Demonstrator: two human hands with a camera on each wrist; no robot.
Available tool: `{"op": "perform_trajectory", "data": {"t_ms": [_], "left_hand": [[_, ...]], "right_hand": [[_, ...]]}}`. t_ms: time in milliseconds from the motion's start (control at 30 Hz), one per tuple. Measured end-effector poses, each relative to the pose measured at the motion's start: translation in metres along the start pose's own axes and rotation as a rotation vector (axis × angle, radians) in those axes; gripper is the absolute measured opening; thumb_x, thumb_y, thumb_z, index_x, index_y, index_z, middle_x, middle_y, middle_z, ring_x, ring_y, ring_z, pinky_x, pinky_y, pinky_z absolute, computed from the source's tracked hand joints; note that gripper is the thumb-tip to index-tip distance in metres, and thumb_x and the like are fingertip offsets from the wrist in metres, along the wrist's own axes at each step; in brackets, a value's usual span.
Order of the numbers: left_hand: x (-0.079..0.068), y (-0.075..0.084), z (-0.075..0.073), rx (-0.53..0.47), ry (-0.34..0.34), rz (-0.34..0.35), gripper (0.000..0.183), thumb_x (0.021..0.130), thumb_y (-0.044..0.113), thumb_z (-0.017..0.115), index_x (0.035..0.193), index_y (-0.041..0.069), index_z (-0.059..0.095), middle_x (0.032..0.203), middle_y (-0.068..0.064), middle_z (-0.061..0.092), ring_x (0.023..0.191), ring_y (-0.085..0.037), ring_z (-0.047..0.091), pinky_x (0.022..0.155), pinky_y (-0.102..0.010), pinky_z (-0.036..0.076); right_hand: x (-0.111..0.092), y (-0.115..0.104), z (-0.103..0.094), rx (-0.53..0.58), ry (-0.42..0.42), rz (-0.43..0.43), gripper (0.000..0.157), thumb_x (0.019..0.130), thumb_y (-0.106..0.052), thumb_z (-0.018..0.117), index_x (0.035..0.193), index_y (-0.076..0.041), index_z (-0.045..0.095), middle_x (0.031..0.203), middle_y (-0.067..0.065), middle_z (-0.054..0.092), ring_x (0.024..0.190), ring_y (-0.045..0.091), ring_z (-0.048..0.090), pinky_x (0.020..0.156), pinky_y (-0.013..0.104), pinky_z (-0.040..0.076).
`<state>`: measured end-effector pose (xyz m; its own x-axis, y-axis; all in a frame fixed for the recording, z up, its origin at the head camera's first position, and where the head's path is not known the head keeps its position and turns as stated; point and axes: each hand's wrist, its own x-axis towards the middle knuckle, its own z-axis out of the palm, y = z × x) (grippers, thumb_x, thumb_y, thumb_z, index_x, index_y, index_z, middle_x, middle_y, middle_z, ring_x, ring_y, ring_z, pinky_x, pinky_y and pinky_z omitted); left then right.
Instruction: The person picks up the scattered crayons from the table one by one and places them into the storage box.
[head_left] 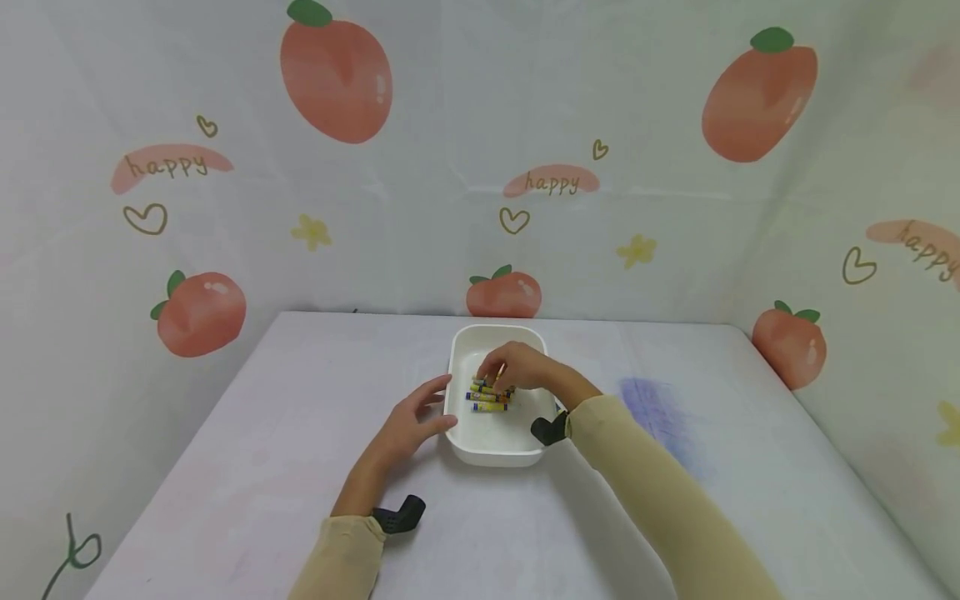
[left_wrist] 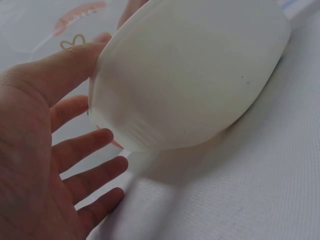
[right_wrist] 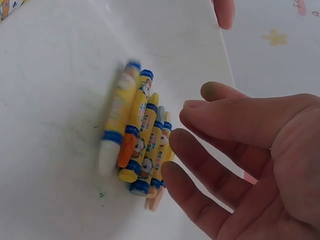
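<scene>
A white plastic tray [head_left: 487, 440] holds several oil crayons [head_left: 487, 398] in yellow-and-blue wrappers, lying side by side in a row. My left hand [head_left: 401, 429] is at the tray's left side, thumb and fingertips by the rim, with the other fingers spread and fairly straight along the outer wall. Over the crayons hovers my right hand [head_left: 522, 367], fingers loosely bent and nothing between them. In the right wrist view, a white-tipped crayon [right_wrist: 118, 115] at the row's end is blurred, beside an orange-tipped crayon [right_wrist: 136, 117].
The tray stands on a white cloth-covered table [head_left: 300, 400], close to the back wall cloth [head_left: 435, 208] printed with fruit. A purple smudge [head_left: 660, 421] marks the cloth to the right. Part of another yellow printed item [right_wrist: 7, 9] shows at the right wrist view's corner.
</scene>
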<state>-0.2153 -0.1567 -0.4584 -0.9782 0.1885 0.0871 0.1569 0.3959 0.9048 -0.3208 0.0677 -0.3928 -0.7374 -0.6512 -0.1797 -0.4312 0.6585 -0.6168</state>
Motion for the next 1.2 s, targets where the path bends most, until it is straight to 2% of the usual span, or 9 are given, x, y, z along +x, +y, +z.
{"op": "perform_trajectory", "data": {"t_ms": [233, 467, 600, 767, 967, 1133, 1200], "left_hand": [[0.001, 0.000, 0.001, 0.019, 0.011, -0.032, 0.065, 0.087, 0.028, 0.072, 0.146, 0.024, 0.045, 0.148, -0.002, 0.044, 0.132, -0.028, 0.044, 0.109, -0.052, 0.033], [0.001, 0.001, 0.001, 0.022, 0.002, -0.002, 0.066, 0.088, 0.026, 0.072, 0.147, 0.017, 0.043, 0.149, -0.003, 0.043, 0.131, -0.028, 0.044, 0.110, -0.051, 0.033], [0.001, 0.001, 0.001, 0.019, 0.001, 0.012, 0.066, 0.088, 0.025, 0.071, 0.147, 0.015, 0.043, 0.149, -0.004, 0.044, 0.131, -0.028, 0.045, 0.110, -0.050, 0.033], [0.001, 0.000, 0.001, 0.022, 0.003, 0.013, 0.065, 0.088, 0.025, 0.072, 0.146, 0.018, 0.044, 0.148, -0.004, 0.044, 0.130, -0.028, 0.046, 0.110, -0.049, 0.033], [0.001, 0.000, 0.001, 0.027, 0.006, 0.015, 0.064, 0.088, 0.023, 0.071, 0.146, 0.018, 0.044, 0.148, -0.004, 0.044, 0.130, -0.028, 0.046, 0.110, -0.048, 0.033], [0.000, 0.001, 0.001, 0.027, 0.005, 0.009, 0.065, 0.088, 0.024, 0.072, 0.147, 0.018, 0.044, 0.149, -0.003, 0.044, 0.130, -0.028, 0.045, 0.110, -0.049, 0.033], [0.000, 0.001, 0.002, 0.028, 0.006, 0.009, 0.066, 0.088, 0.025, 0.072, 0.147, 0.017, 0.044, 0.149, -0.003, 0.044, 0.130, -0.028, 0.045, 0.110, -0.049, 0.033]], "right_hand": [[-0.010, -0.002, -0.005, 0.037, 0.062, -0.007, 0.027, 0.084, 0.000, 0.071, 0.110, -0.007, 0.072, 0.093, 0.005, 0.067, 0.086, 0.018, 0.061, 0.075, 0.028, 0.054], [-0.023, 0.000, -0.013, 0.098, 0.118, -0.014, 0.027, 0.087, 0.000, 0.069, 0.113, -0.003, 0.069, 0.092, 0.005, 0.066, 0.083, 0.019, 0.060, 0.072, 0.028, 0.054], [-0.032, 0.004, -0.018, 0.122, 0.158, -0.012, 0.026, 0.087, -0.002, 0.069, 0.113, -0.004, 0.069, 0.086, 0.003, 0.064, 0.078, 0.020, 0.060, 0.071, 0.038, 0.056], [-0.046, 0.013, -0.022, 0.170, 0.221, -0.003, 0.023, 0.086, -0.006, 0.072, 0.109, -0.006, 0.070, 0.079, 0.003, 0.062, 0.072, 0.019, 0.057, 0.069, 0.049, 0.055], [-0.061, 0.028, -0.026, 0.222, 0.278, 0.031, 0.022, 0.085, -0.008, 0.072, 0.107, -0.008, 0.070, 0.078, 0.005, 0.061, 0.072, 0.030, 0.056, 0.066, 0.048, 0.054], [-0.072, 0.040, -0.027, 0.215, 0.303, 0.061, 0.025, 0.087, -0.010, 0.071, 0.111, -0.004, 0.068, 0.079, 0.005, 0.060, 0.073, 0.026, 0.055, 0.063, 0.039, 0.053], [-0.076, 0.046, -0.027, 0.218, 0.313, 0.057, 0.026, 0.088, -0.010, 0.070, 0.112, -0.002, 0.067, 0.078, 0.005, 0.059, 0.072, 0.026, 0.055, 0.063, 0.042, 0.053]]}}
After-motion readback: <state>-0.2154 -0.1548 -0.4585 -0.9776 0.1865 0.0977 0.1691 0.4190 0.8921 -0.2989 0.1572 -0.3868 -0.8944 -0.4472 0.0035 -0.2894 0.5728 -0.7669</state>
